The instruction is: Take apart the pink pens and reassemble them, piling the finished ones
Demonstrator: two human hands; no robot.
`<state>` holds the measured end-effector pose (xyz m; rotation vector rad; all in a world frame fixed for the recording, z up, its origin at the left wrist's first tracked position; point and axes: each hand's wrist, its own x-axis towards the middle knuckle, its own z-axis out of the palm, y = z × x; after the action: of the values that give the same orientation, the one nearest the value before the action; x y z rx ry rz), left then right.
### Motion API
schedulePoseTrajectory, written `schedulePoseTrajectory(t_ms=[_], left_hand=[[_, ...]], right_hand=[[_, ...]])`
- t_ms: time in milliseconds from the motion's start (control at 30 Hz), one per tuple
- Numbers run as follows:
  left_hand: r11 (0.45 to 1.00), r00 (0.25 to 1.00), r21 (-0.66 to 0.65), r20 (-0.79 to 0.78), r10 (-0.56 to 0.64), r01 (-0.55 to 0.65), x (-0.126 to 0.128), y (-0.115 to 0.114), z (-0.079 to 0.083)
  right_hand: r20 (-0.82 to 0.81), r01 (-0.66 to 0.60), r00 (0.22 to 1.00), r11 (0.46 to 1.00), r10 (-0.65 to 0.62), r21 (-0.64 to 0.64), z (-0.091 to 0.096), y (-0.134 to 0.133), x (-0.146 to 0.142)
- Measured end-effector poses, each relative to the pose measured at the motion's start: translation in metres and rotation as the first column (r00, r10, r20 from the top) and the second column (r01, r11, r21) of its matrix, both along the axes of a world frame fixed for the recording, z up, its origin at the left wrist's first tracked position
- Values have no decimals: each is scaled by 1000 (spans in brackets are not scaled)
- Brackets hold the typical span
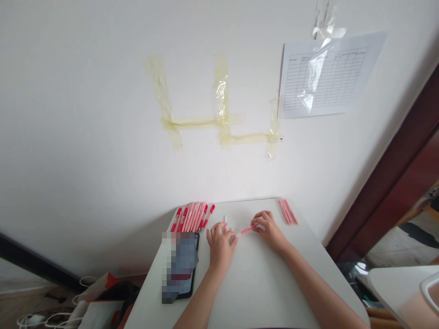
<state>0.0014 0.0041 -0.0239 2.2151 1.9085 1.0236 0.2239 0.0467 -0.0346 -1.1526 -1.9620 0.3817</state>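
Your right hand (269, 228) has its fingers pinched on the far end of a pink barrel (246, 230), which lies low over the table (260, 283) and bridges the gap between your two sets of fingertips. Your left hand (221, 240) is curled, thumb and forefinger closed on a thin white piece (236, 235) that meets the barrel's near end. Just beyond your left knuckles sits a row of pink pens (194, 217). Past your right fingers lie three loose pink barrels (288, 211). A dark tablet (181, 267) lies outside your left wrist.

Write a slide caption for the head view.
Left hand and right hand hold one pink pen over a white table.
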Motion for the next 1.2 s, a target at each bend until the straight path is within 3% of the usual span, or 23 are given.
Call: schedulePoseTrajectory(t_ms=[1200], left_hand=[[998, 999, -47, 33, -36, 38, -1, 2, -3]], right_hand=[[52, -56, 997, 994, 51, 94, 9, -6, -2]])
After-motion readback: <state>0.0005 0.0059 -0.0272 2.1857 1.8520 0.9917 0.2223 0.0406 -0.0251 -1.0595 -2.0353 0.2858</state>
